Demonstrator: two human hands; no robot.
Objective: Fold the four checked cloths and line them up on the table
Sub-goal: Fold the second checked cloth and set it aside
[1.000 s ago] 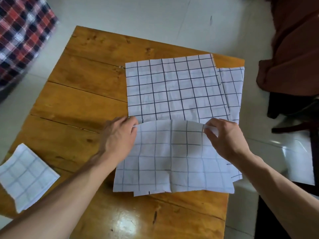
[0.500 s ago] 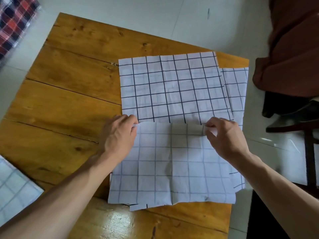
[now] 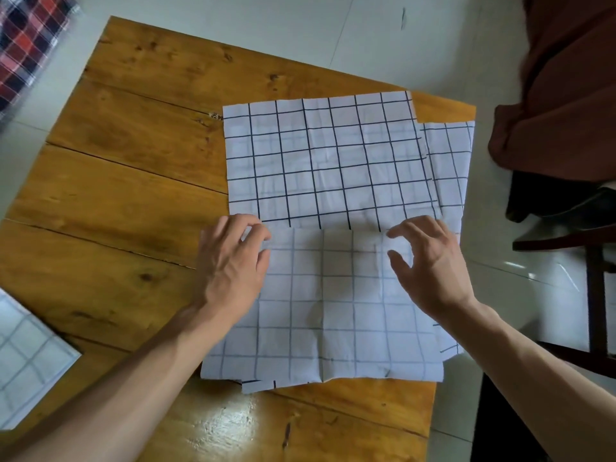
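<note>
Three checked cloths visible, possibly more stacked: top cloth (image 3: 320, 261) half-folded mid-worktop (image 3: 133, 161), second (image 3: 450, 168) beneath, third (image 3: 26, 355) folded leftward. Left hand (image 3: 230, 271) rests on fold; right hand (image 3: 430, 268) hovers, fingers spread.

Wooden plank table (image 3: 133, 181): stack of white checked cloths (image 3: 326, 161) lies flat toward its right edge, top sheet's near half folded over. Folded checked cloth (image 3: 26, 358) lies well left of stack, at the near-left edge.
</note>
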